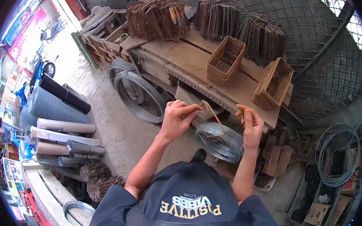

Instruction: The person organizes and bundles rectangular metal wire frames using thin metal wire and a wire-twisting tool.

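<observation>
This is a work yard with a hard grey floor (149, 140). Closest in is the person's dark shirt (193, 177), with both arms reaching out. The left hand (178, 117) has its thumb and fingers pinching a bent wire (213, 112). The wire hangs in the air between the two hands, in front of the bench (184, 58). The right hand (251, 128) is a little apart from it, fingers curled in with one poking out. I cannot tell if they hold anything.

It looks like the wire is being shaped by hand. I think the next move needs the left fingers to keep their pinch while the right ones take the loose part.

Below the wire is a shiny coil (229, 148). Up on the bench sit two stacks of brown frames, one in the middle (217, 73) and one at the right end (269, 83). Behind them stand dark bundles (217, 21), then a mesh fence (319, 51).
</observation>
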Action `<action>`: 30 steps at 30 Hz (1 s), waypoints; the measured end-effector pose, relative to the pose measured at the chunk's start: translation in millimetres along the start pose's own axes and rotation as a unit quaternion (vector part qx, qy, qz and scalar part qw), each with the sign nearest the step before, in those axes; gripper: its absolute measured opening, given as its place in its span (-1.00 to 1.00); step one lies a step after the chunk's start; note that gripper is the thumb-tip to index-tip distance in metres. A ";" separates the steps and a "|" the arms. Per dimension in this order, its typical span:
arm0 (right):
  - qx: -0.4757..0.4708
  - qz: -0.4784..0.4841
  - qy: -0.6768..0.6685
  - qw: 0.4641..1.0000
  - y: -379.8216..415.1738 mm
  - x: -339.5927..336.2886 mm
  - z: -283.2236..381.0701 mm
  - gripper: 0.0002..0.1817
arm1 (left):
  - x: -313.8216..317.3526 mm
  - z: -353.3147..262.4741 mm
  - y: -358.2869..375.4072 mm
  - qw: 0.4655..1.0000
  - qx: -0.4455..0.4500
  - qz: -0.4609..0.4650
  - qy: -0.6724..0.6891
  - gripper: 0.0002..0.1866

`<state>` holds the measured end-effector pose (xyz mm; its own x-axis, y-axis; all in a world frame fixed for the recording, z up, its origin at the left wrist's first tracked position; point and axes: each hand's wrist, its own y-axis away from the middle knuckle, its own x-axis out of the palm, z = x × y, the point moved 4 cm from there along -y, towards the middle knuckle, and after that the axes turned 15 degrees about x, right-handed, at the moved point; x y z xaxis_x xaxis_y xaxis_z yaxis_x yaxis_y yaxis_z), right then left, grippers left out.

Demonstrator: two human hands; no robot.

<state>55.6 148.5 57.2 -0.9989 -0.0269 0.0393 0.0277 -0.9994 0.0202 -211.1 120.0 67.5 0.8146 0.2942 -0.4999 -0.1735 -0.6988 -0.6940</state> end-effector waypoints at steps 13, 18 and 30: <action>0.027 0.016 0.067 0.997 -19.3 24.5 -16.7 -0.61 | 35.1 45.7 -108.5 0.975 -0.152 -0.039 0.158 -0.74; 0.053 -0.033 0.105 0.992 -37.2 29.6 0.7 -0.58 | 45.6 76.9 -135.9 0.972 -0.170 -0.007 0.164 -0.72; 0.011 -0.149 0.128 0.980 -91.7 70.5 2.9 -0.54 | 49.9 153.5 -189.9 0.981 -0.128 0.069 0.132 -0.68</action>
<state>-17.2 238.3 61.0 -0.9396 0.2592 -0.2237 -0.2689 -0.9631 0.0139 -222.4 367.5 94.8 0.9142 0.0302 -0.4041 -0.1746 -0.8706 -0.4599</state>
